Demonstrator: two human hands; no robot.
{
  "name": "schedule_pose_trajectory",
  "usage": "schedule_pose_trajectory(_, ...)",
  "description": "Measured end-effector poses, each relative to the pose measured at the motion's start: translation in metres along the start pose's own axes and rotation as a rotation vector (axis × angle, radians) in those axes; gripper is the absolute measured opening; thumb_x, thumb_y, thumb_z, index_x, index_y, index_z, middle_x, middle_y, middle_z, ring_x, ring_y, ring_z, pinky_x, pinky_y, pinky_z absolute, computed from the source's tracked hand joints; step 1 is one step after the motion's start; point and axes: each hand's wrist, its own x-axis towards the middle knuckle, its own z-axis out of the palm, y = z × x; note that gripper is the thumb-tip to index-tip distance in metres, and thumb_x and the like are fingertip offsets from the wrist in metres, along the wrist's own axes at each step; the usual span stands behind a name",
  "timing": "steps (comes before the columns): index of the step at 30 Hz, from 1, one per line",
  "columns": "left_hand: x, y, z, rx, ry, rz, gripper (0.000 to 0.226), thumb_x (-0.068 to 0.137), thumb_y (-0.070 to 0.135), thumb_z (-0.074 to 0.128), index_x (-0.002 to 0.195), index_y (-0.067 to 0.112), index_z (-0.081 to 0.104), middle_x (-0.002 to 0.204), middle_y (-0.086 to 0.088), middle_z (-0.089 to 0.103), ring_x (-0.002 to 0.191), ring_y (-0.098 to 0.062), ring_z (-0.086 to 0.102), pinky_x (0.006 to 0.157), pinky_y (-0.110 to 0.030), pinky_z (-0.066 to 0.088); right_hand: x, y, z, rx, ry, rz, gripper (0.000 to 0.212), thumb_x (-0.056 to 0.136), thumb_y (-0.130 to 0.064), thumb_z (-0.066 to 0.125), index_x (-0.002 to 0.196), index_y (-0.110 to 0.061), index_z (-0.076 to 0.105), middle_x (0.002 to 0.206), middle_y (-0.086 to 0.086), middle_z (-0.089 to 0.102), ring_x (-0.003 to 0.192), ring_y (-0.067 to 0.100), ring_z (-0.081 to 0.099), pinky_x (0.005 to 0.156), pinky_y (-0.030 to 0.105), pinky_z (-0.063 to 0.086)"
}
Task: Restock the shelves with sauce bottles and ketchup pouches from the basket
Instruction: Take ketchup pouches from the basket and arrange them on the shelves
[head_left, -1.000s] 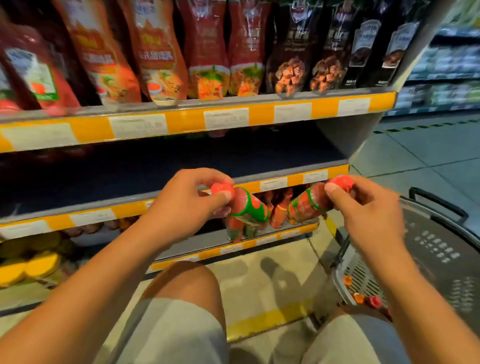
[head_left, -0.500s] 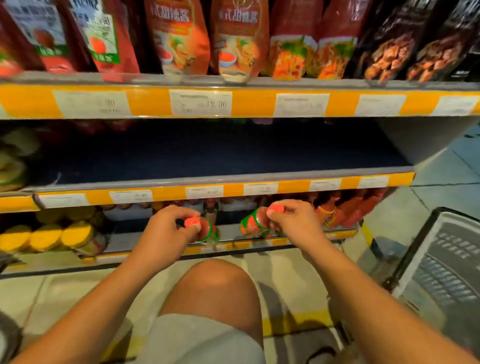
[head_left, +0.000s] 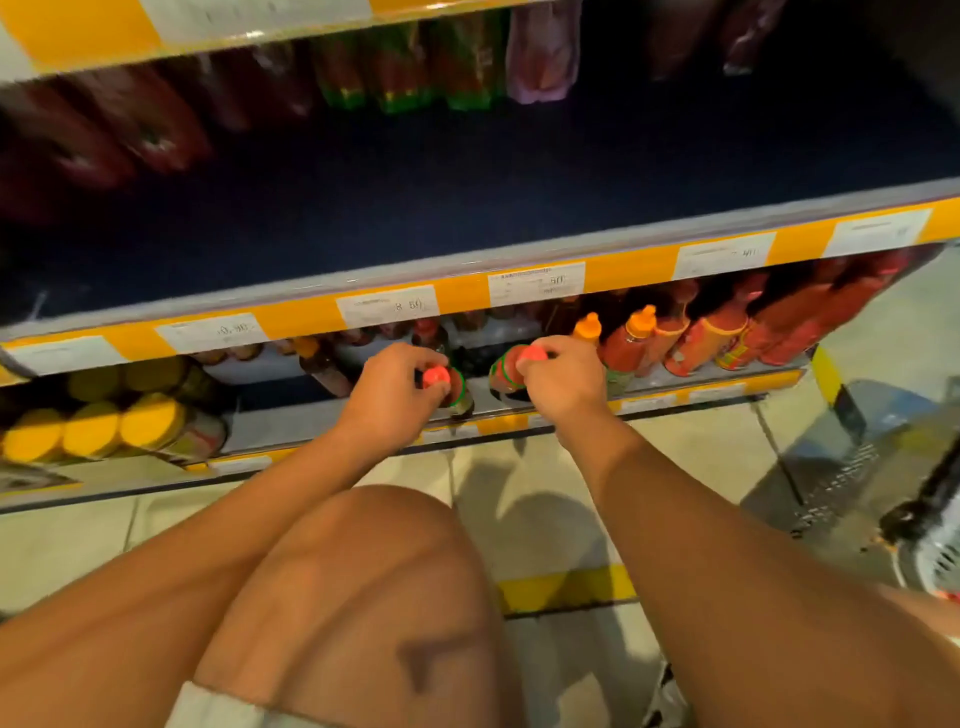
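My left hand (head_left: 395, 395) grips a red-capped sauce bottle (head_left: 451, 387) by its top, standing it at the front of the bottom shelf (head_left: 675, 397). My right hand (head_left: 563, 384) holds a second red-capped sauce bottle (head_left: 506, 370) the same way, just to the right of the first. Both bottles have green-edged labels and sit in a gap among other bottles. The basket (head_left: 940, 535) lies on the floor at the far right, mostly out of frame.
Orange-capped and red sauce bottles (head_left: 691, 332) fill the bottom shelf to the right. Yellow-lidded jars (head_left: 93, 428) stand at its left. The middle shelf (head_left: 467, 208) is dark and bare in front, with red pouches (head_left: 156, 124) at the back. My knee (head_left: 363, 561) is below.
Both hands have carried their bottles down and forward into the bottom shelf. My view has tilted downward and closer, and the basket has slid to the right edge.
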Motion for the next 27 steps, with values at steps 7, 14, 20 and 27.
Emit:
schedule_pose_trajectory(7, 0.042, 0.008, 0.026, 0.077, 0.006, 0.103, 0.024, 0.097, 0.019, 0.067, 0.119, 0.013, 0.075, 0.111, -0.007, 0.076, 0.101, -0.022, 0.069, 0.091, -0.035, 0.055, 0.012, 0.008, 0.022, 0.082, 0.052, 0.037, 0.012, 0.089, -0.020, 0.066, 0.087, -0.011, 0.073, 0.085, 0.017, 0.069, 0.074, 0.030, 0.059, 0.061, 0.041, 0.045)
schedule_pose_trajectory(14, 0.072, 0.016, 0.044, 0.231, -0.066, 0.132, 0.025, 0.103, 0.022, 0.057, 0.123, 0.016, 0.070, 0.114, -0.009, 0.073, 0.102, -0.029, 0.068, 0.081, -0.033, 0.050, 0.024, 0.018, 0.024, 0.075, 0.055, 0.009, 0.007, 0.091, -0.022, 0.069, 0.089, -0.016, 0.071, 0.086, 0.009, 0.068, 0.086, 0.035, 0.062, 0.073, 0.047, 0.054)
schedule_pose_trajectory(20, 0.094, 0.017, 0.049, 0.431, -0.241, 0.112, 0.034, 0.110, 0.025, 0.038, 0.137, 0.012, 0.056, 0.125, -0.015, 0.066, 0.113, -0.034, 0.063, 0.086, -0.040, 0.047, 0.034, 0.016, 0.026, 0.062, 0.034, 0.025, 0.015, 0.096, -0.025, 0.068, 0.103, -0.011, 0.069, 0.096, 0.010, 0.066, 0.091, 0.033, 0.060, 0.076, 0.041, 0.051)
schedule_pose_trajectory(27, 0.114, 0.016, 0.049, 0.541, -0.462, -0.082, 0.044, 0.112, 0.022, 0.027, 0.144, 0.002, 0.049, 0.141, -0.023, 0.056, 0.129, -0.041, 0.053, 0.101, -0.046, 0.043, 0.052, 0.007, 0.038, 0.075, -0.058, 0.143, 0.040, 0.097, -0.039, 0.065, 0.125, -0.012, 0.060, 0.110, 0.016, 0.065, 0.104, 0.036, 0.063, 0.083, 0.038, 0.049)
